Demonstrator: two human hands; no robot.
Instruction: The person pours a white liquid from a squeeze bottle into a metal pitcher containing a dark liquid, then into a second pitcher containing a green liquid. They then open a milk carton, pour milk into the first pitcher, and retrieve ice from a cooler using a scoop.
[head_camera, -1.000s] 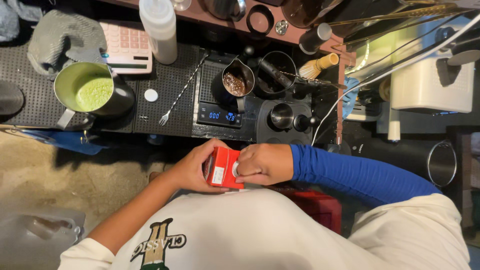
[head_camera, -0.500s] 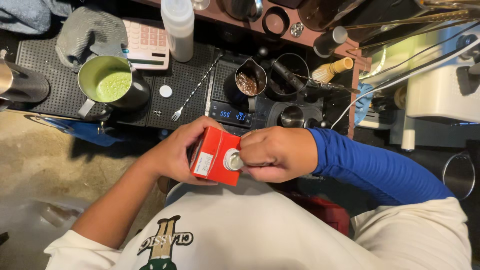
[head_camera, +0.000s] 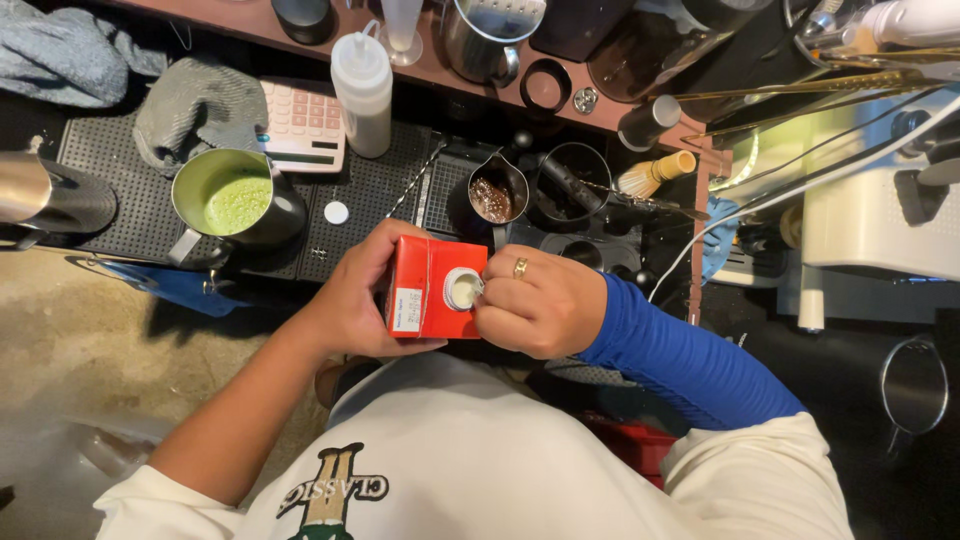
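Note:
A red drink carton (head_camera: 425, 290) is held upright close to my chest, its round spout facing up. My left hand (head_camera: 355, 300) wraps around the carton's left side. My right hand (head_camera: 535, 305), with a ring on one finger and a blue sleeve behind it, pinches the white cap (head_camera: 463, 290) at the spout. On the black mat beyond the carton stands a metal pitcher of green liquid (head_camera: 238, 200) and a small pitcher with dark brown contents (head_camera: 497, 195).
A white squeeze bottle (head_camera: 363, 90), a pink calculator (head_camera: 303, 125), grey cloths (head_camera: 190, 105), a long spoon (head_camera: 410, 185) and a bamboo whisk (head_camera: 655, 175) lie on the counter. A white machine (head_camera: 870, 220) stands at the right. A metal cylinder (head_camera: 45, 195) sits at the left edge.
The view has shifted and the carton now sits higher and more upright. My right hand has stayed at the spout, fingers now gripping the cap.

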